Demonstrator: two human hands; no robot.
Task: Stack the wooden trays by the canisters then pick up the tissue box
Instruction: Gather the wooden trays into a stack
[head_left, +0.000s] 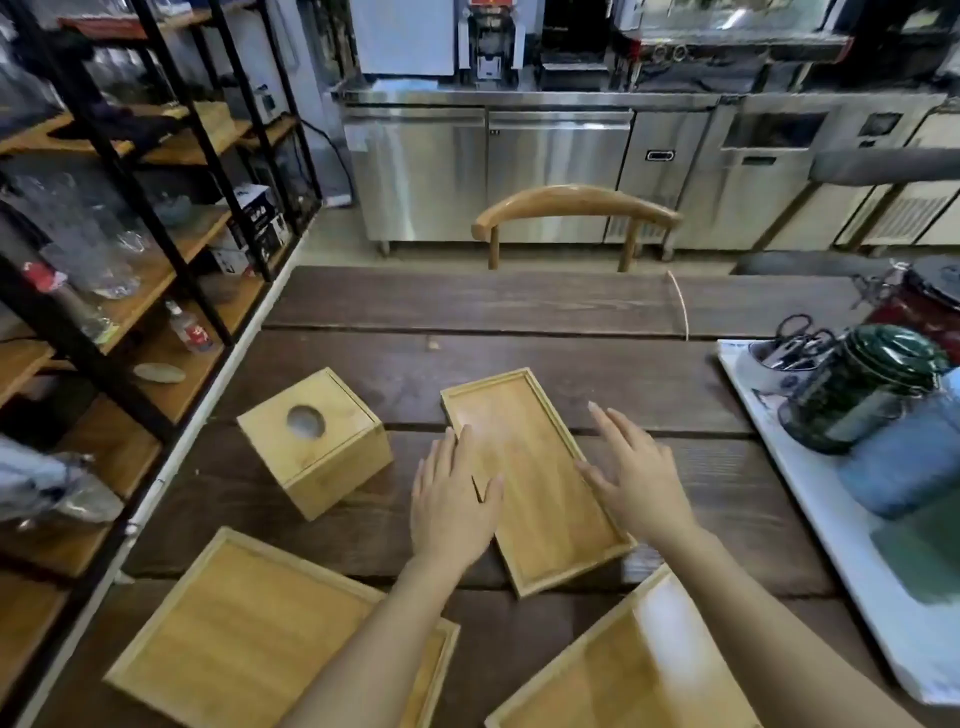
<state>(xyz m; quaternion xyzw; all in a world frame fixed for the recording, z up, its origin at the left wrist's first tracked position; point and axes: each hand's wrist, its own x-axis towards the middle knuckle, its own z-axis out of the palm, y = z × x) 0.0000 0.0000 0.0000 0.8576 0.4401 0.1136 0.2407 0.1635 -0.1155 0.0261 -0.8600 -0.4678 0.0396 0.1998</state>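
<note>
1. Surface: dark brown table (519, 312) of wide planks with coarse grain and visible seams between the boards.
2. Narrow tray (540, 499): pale bamboo-like wood, long rectangle with a low raised rim and smooth floor; lies flat near the table's middle, skewed to the plank seams.
3. Left hand (454, 499): flat, palm down, fingers spread and extended; covers the narrow tray's left rim, thumb over the tray floor. Nothing gripped.
4. Right hand (636, 475): fingers open and splayed, at the narrow tray's right rim; whether it touches the wood cannot be told. Nothing gripped.
5. Tissue box (314, 441): same pale wood, cube form with a round hole in the top; stands left of the narrow tray, towards the table's left edge, apart from the tray.
6. Left tray (234, 634): larger, rectangular, rimmed; at the near left corner, partly under the left forearm.
7. Right tray (623, 670): large, rimmed, cut off at the near edge.
8. Canisters: dark green glossy jar (857, 387) with clamp lid on a white board (831, 525) at the right edge; a blurred blue canister (904, 462) just beside it.
</note>
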